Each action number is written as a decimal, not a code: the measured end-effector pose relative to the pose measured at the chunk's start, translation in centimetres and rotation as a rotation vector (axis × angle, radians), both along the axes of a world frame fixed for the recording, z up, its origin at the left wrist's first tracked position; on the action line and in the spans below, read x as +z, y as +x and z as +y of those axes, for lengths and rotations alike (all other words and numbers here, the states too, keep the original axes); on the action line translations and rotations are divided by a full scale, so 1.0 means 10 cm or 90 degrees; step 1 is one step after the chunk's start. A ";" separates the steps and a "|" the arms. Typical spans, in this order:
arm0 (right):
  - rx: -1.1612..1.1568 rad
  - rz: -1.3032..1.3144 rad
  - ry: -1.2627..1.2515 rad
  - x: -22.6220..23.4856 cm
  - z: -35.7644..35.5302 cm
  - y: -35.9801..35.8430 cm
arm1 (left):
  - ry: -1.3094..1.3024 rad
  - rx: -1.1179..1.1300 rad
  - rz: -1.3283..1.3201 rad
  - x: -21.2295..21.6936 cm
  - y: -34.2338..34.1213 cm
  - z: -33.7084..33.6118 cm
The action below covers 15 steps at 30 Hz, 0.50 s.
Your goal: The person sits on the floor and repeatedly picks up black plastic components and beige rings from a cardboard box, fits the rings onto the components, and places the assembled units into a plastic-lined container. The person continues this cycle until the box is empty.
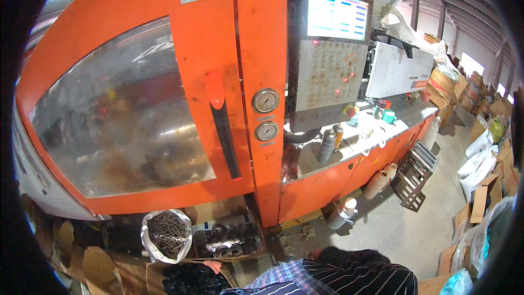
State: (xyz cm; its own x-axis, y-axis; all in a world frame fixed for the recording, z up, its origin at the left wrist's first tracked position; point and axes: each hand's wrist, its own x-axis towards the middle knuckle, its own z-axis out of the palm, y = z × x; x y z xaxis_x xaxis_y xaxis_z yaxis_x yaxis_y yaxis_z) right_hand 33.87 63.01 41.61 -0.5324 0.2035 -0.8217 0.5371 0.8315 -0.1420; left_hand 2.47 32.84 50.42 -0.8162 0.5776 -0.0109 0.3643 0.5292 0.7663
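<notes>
Neither my left hand nor my right hand can be seen. Dark striped clothing [360,278] with a plaid piece [281,274] fills the lower edge, and no fingers show there. Close by on the left, a white bag [188,240] holds many thin metal pins [168,235]. Beside it an open carton holds dark ring-shaped parts [234,249]. Below them lies a heap of glossy black pieces [191,279], with a small pink item [213,265] at its edge that I cannot make out. An orange machine [262,186] stands in front, its windowed door [125,114] closed.
The door has a red-and-black handle [218,104], with two gauges [266,100] alongside. A lit control panel [327,60] hangs above a ledge with spray cans [327,146] and a green cup [388,116]. On the floor are a white jug [343,214], a slatted stool [413,177] and, rightward, cartons [483,196].
</notes>
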 end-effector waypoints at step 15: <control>-0.200 0.200 0.070 -1.03 -0.03 0.25 | 0.030 0.001 0.029 -0.38 0.13 -0.75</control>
State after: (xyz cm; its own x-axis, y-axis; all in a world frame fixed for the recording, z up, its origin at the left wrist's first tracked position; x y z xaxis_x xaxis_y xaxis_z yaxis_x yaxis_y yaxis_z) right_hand 36.35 62.68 31.31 -0.6510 0.4723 -0.5943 0.7109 0.6538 -0.2591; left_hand 3.78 25.35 46.60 -0.8163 0.5751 0.0537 0.3988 0.4940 0.7726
